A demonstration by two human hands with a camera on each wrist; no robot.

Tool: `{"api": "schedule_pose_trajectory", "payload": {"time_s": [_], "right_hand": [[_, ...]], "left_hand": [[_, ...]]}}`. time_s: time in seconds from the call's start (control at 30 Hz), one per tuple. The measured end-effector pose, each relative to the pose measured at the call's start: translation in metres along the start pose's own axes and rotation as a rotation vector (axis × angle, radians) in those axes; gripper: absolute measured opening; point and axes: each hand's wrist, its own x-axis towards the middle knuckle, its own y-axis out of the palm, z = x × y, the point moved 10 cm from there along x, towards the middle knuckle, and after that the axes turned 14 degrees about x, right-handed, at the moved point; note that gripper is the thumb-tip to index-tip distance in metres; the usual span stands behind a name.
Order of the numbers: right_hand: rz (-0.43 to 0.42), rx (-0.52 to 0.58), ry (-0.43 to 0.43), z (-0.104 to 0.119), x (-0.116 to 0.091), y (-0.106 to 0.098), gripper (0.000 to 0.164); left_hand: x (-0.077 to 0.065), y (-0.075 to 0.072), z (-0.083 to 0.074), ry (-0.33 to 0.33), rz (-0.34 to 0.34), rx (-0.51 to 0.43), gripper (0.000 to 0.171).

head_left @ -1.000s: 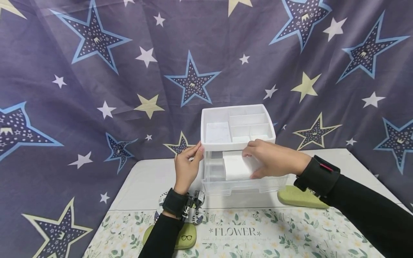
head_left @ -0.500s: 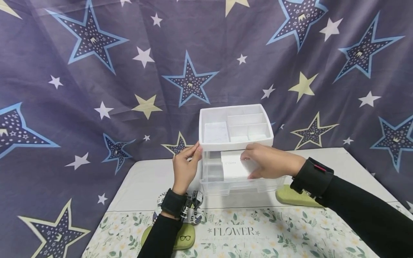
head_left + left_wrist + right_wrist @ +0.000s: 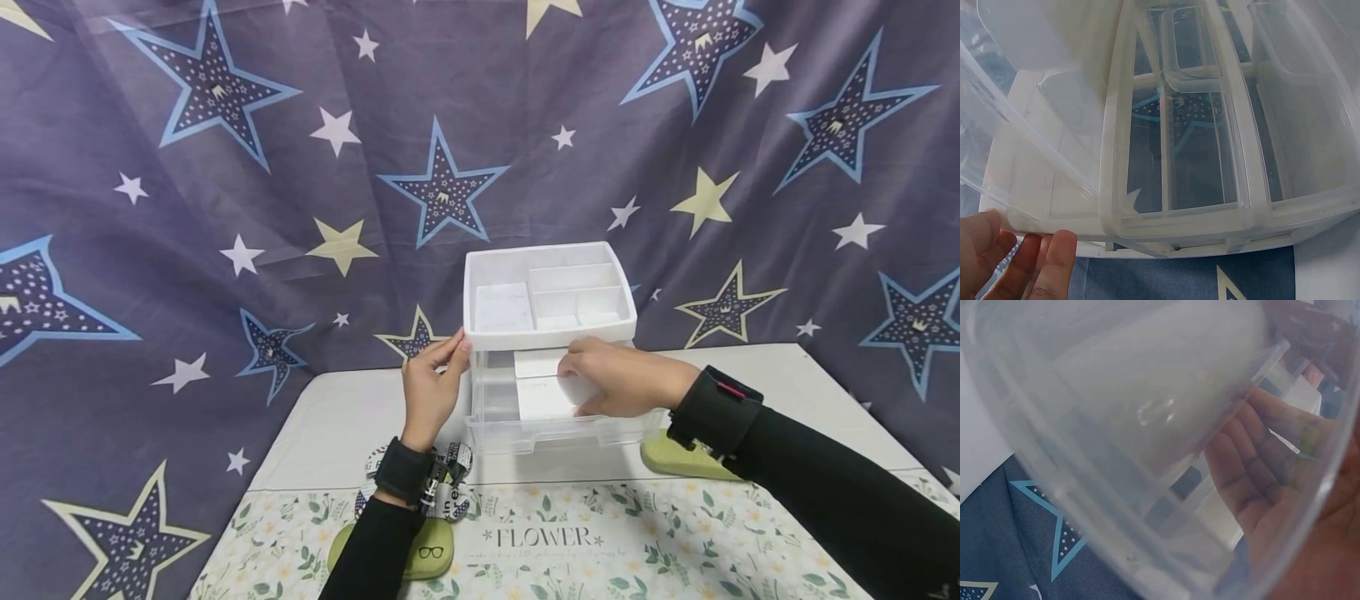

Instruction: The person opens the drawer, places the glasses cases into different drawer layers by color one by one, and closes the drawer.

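Observation:
A white desk organizer (image 3: pixel 551 338) with a divided top tray stands on the table, one clear drawer (image 3: pixel 498 435) pulled out at its front. My left hand (image 3: pixel 433 387) pinches the organizer's front left corner below the tray; the left wrist view shows the thumb and fingers (image 3: pixel 1054 262) at that edge. Reaching into the drawer, my right hand (image 3: pixel 618 377) grips a white box (image 3: pixel 543 398) by its right side. Through the drawer's clear wall in the right wrist view, the fingers (image 3: pixel 1229 456) lie along the pale box (image 3: pixel 1172 387). The box's far end is hidden under the tray.
A green glasses case (image 3: pixel 431 552) lies front left by the left forearm, with a black-and-white printed item (image 3: pixel 453 500) behind it. Another green case (image 3: pixel 686 458) sits right of the drawer, under the right wrist. A star-patterned curtain (image 3: pixel 337 167) hangs behind the table.
My right hand has lowered slightly with the white box, whose upper edge line now shows as it lies lower in the drawer. The left hand keeps its hold on the corner.

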Motion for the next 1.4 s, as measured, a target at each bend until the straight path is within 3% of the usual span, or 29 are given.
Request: {"api": "schedule_pose_trajectory", "payload": {"time_s": [0.53, 0.87, 1.07, 1.2, 1.4], "right_hand": [[-0.037, 0.087, -0.001, -0.008, 0.001, 0.003, 0.043], [-0.054, 0.101, 0.000, -0.009, -0.010, -0.001, 0.036], [-0.141, 0.081, -0.036, -0.006, -0.020, -0.006, 0.033], [-0.232, 0.060, -0.088, 0.001, -0.028, -0.009, 0.031], [-0.397, -0.002, -0.130, 0.013, -0.040, -0.011, 0.040]], "left_hand": [[-0.001, -0.001, 0.001, -0.019, 0.002, 0.007, 0.031], [-0.001, -0.002, -0.004, 0.001, -0.019, -0.007, 0.029], [0.001, 0.000, -0.001, 0.006, -0.015, -0.028, 0.029], [0.001, 0.001, -0.001, 0.004, -0.007, -0.013, 0.030], [0.000, 0.001, 0.000, -0.006, -0.003, 0.002, 0.030]]}}
